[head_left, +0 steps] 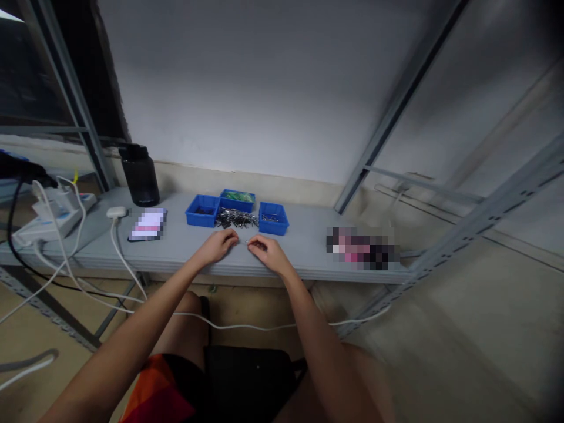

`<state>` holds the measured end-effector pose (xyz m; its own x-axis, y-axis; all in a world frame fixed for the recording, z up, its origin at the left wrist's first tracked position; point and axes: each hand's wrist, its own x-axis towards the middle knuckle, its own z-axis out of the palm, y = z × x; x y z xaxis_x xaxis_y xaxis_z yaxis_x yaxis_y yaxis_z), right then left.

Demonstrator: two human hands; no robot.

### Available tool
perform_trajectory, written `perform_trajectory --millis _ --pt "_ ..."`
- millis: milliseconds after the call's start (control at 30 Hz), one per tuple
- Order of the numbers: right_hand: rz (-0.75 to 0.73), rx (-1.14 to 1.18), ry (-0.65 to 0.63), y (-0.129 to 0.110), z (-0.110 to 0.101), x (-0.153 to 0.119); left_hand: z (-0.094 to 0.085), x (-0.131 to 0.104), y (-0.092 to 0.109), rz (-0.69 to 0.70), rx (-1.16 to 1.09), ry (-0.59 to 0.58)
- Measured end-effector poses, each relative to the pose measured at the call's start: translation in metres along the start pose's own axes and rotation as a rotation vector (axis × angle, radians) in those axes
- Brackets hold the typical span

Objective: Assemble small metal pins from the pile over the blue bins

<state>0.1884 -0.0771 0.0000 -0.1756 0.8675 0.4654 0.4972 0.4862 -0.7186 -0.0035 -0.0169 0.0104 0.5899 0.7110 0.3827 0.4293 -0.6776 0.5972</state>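
My left hand (217, 247) and my right hand (269, 252) rest near the front of the grey shelf, fingertips facing each other a short way apart. Both are closed in a pinch. A tiny pale glint shows at the right fingertips, too small to name; what the left fingers pinch is hidden. Just beyond them lies a loose pile of thin metal pieces (237, 218), shiny at one end and dark at the other. Around the pile stand a left blue bin (201, 220) with dark small parts, a rear blue bin (238, 205) with green contents, and a right blue bin (274, 227) holding a few thin pieces.
On the left are a black bottle (141, 179), a phone (147, 225), a white charger (117, 212) and a power strip (57, 223) with cables. A blurred-out object (361, 248) lies at the right. A white cable (251, 326) hangs across below the shelf's front edge.
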Motion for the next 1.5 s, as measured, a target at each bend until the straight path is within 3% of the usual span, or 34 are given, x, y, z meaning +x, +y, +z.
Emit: perform_trajectory --millis 200,567,1000,1500 --pt "0.000 -0.004 0.066 0.003 0.001 0.001 0.000 -0.001 0.003 -0.012 0.008 0.026" --pt "0.119 0.006 0.412 0.030 0.000 0.011 0.001 -0.001 0.000 -0.027 -0.013 0.011" --pt "0.268 0.086 0.385 0.047 0.001 0.014 0.001 -0.001 -0.001 -0.024 0.008 0.007" --pt "0.370 0.403 0.432 0.035 -0.005 0.013 0.002 -0.001 -0.003 -0.023 -0.002 -0.010"
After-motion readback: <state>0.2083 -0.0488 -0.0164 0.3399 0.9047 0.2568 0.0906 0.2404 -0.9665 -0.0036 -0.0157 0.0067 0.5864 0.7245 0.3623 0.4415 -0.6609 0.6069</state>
